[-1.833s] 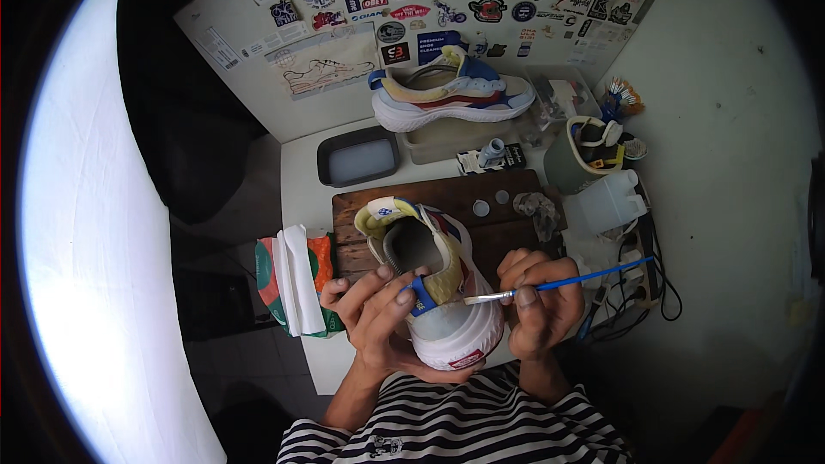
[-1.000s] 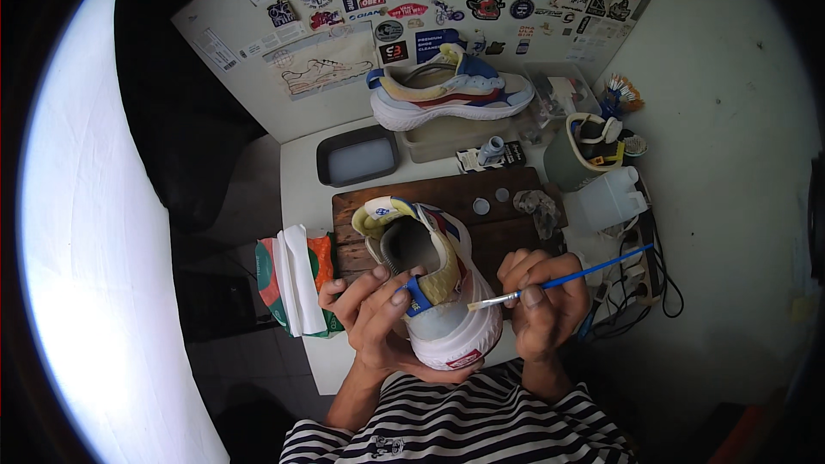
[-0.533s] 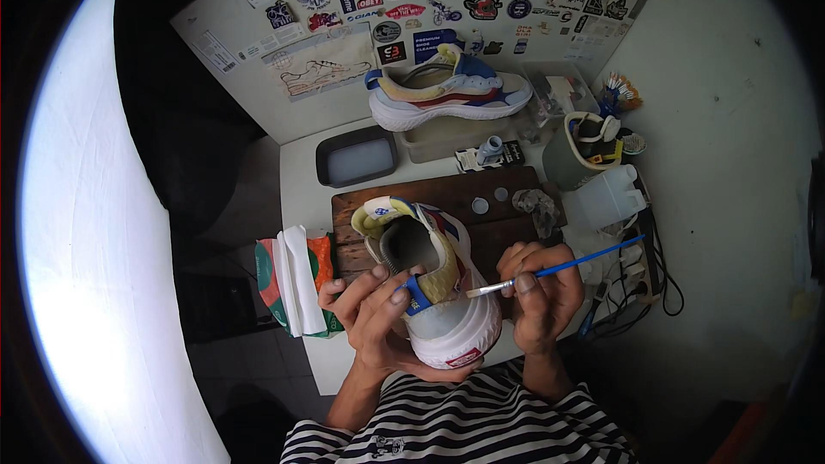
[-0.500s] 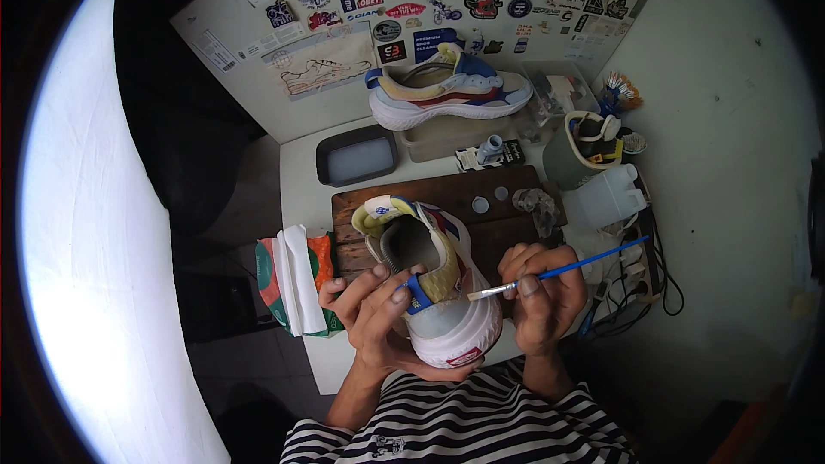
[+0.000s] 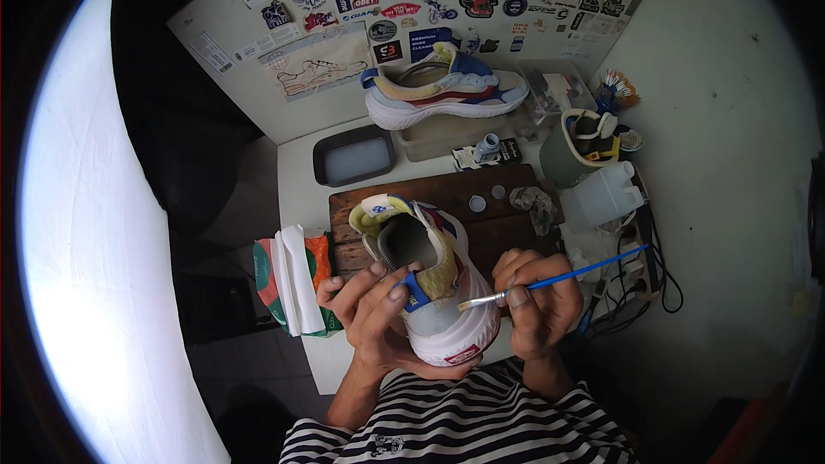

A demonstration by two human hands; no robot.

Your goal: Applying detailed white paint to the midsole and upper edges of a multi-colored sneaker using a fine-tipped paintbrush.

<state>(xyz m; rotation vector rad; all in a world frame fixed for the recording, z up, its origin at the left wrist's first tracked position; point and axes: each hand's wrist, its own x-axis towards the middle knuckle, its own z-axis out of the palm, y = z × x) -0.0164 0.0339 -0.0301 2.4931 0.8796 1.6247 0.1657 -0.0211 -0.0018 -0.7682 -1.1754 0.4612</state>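
Observation:
A sneaker [image 5: 451,339] with a white sole, yellowish knit collar and blue heel tab is held in my left hand [image 5: 369,318], heel toward me. Fingers of that hand press near the blue tab, and the palm supports the heel from below. In my right hand [image 5: 540,305] is a thin paintbrush [image 5: 563,277] with a blue handle, pinched between thumb and fingers. Its pale bristles meet the greyish-white heel panel just above the sole, seemingly touching it. The shoe's toe end is hidden behind its collar.
Beneath the shoe lies a dark wooden board [image 5: 507,232] with small round lids [image 5: 477,204]. Behind it are a dark tray [image 5: 354,157], a small paint bottle [image 5: 487,148] and a matching sneaker [image 5: 447,99]. A tissue pack [image 5: 294,279] sits left; a bin [image 5: 567,155] and plastic jug [image 5: 607,196] stand right.
My right hand has moved slightly left and down with the paintbrush, bringing the bristles lower on the heel panel. The sneaker and my left hand have hardly moved.

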